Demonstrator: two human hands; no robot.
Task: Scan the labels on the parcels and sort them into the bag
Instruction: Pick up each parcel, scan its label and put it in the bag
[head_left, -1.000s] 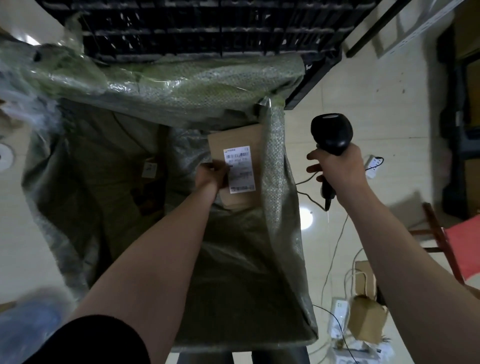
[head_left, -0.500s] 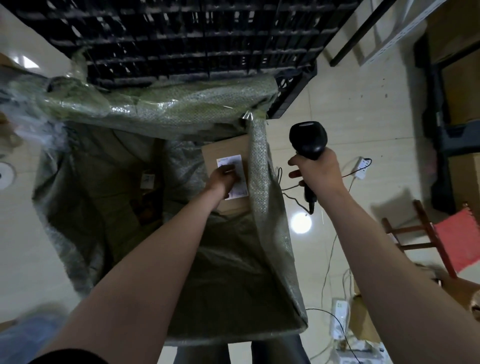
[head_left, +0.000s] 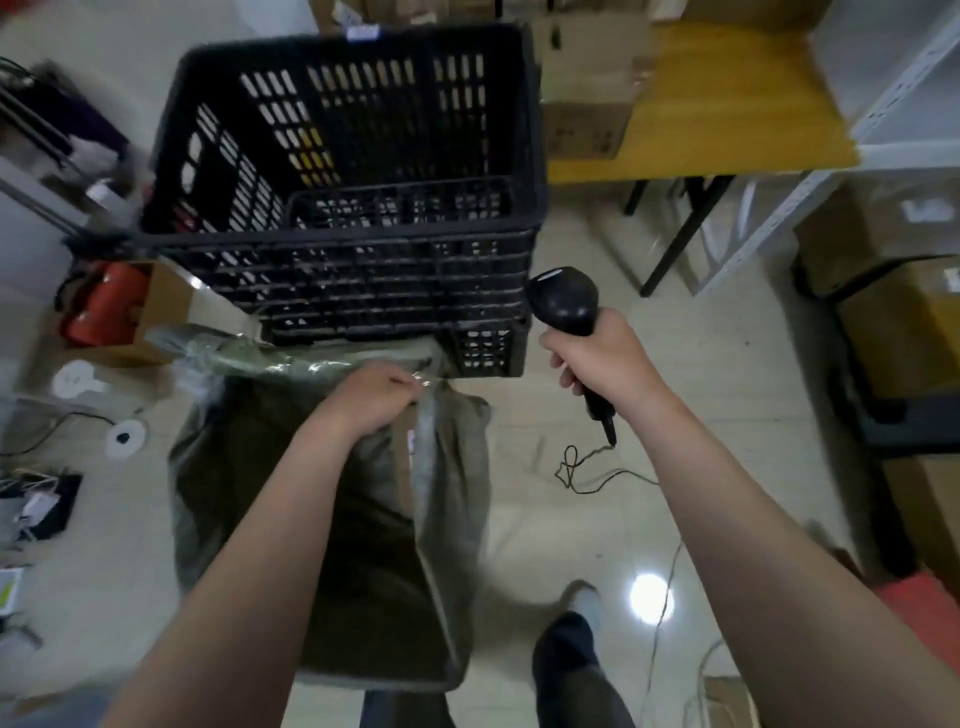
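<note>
My left hand (head_left: 374, 397) grips the far rim of the green woven bag (head_left: 457, 462); my right hand (head_left: 597, 358) holds a black handheld scanner (head_left: 563, 301).

Both forearms stretched forward, left hand (head_left: 375, 396) curled on the far rim of the bag (head_left: 457, 467), right hand (head_left: 597, 358) raised right of the bag, gripping the scanner (head_left: 563, 299).

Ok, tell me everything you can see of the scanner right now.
The scanner is black, plastic-looking, gun-shaped: a bulbous head on a slim handle. The right hand grips the handle, holding it in the air beside the black crate, head tilted up and away. A thin dark cable leaves its base and loops on the floor.
</note>
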